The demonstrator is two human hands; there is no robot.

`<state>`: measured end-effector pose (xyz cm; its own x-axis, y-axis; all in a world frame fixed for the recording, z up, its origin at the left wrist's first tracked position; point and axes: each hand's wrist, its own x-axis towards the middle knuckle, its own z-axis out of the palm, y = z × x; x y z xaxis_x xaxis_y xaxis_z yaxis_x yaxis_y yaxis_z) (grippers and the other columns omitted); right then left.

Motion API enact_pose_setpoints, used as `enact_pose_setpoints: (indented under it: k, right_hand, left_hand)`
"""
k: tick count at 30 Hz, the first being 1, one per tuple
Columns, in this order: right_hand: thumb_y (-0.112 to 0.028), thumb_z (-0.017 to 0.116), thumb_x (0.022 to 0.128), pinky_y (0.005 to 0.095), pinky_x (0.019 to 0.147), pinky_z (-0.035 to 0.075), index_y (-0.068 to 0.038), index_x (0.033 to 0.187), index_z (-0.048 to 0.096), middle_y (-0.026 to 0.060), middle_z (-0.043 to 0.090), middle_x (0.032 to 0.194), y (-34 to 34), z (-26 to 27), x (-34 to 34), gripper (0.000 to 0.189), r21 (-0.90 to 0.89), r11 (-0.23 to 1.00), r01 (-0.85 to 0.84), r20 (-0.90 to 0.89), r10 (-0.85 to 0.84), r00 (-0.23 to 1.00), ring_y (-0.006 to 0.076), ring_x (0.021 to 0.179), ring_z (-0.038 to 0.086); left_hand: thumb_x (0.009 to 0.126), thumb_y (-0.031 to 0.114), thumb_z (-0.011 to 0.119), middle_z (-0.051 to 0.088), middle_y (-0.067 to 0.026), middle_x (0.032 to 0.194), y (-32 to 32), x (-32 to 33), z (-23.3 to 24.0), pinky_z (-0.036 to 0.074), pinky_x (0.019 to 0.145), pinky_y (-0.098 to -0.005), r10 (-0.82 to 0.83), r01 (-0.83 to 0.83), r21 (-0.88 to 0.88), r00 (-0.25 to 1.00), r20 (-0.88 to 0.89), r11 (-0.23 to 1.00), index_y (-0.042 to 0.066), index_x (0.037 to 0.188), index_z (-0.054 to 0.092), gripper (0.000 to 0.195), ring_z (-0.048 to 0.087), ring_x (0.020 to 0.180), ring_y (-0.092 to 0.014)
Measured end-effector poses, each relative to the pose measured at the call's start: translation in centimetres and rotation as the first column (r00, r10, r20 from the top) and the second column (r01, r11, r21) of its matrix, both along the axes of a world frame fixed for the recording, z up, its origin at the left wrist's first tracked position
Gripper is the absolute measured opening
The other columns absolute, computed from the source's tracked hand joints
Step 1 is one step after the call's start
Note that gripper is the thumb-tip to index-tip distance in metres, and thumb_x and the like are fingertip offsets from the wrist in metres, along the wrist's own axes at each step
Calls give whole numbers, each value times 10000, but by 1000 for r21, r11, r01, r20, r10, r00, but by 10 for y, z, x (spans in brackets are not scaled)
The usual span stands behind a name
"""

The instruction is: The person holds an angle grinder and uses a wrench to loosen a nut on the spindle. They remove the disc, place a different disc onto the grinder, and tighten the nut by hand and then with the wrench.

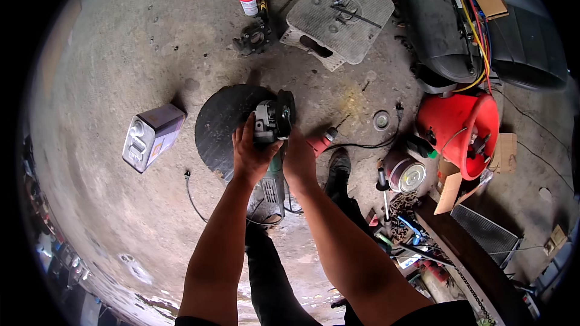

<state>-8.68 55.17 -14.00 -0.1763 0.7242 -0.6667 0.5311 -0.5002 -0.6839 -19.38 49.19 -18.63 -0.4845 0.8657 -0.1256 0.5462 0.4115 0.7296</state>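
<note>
An angle grinder with a green body and a grey metal gear head is held over a round black slab on the floor. Its disc faces right, roughly on edge. My left hand grips the gear head, fingers along its left side and thumb across below it. Beside the lower edge of the disc is my right hand, slightly blurred. Its fingertips are hidden, so its hold on the disc cannot be made out.
A metal can stands left. Right of my hands lie a red drill and its cord. Farther right are a paint can and a red bucket. Ahead stand a step stool and a spray can.
</note>
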Motion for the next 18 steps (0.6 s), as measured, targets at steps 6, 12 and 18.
enact_pose_setpoints:
  k: [6,12,18]
  right_hand:
    - [-399,312,1012,387,902,443,-39,1283,532,212,629,1131,1,-9,2,502,-25,993,114,-35,-115,993,314,1093,600]
    - [-367,349,1000,368,857,457,-39,1235,563,188,645,1055,16,14,-4,456,-247,958,142,-18,-151,988,269,990,623]
    - [-371,333,995,414,847,469,-1,1213,554,250,645,1017,18,12,-2,483,-153,988,33,34,-28,999,394,988,620]
  left_hand:
    - [683,373,797,500,-223,1201,7,5,1,402,959,-470,-19,21,53,999,-39,998,-42,1349,388,885,486,1090,-402]
    - [669,291,785,473,-245,1214,5,6,4,381,1000,-483,25,-24,-16,999,37,1000,-46,1352,356,874,461,1120,-418]
    - [671,401,789,492,-244,1150,10,1,4,402,931,-494,-4,4,-10,1000,-21,1000,-38,1292,390,859,476,1043,-433]
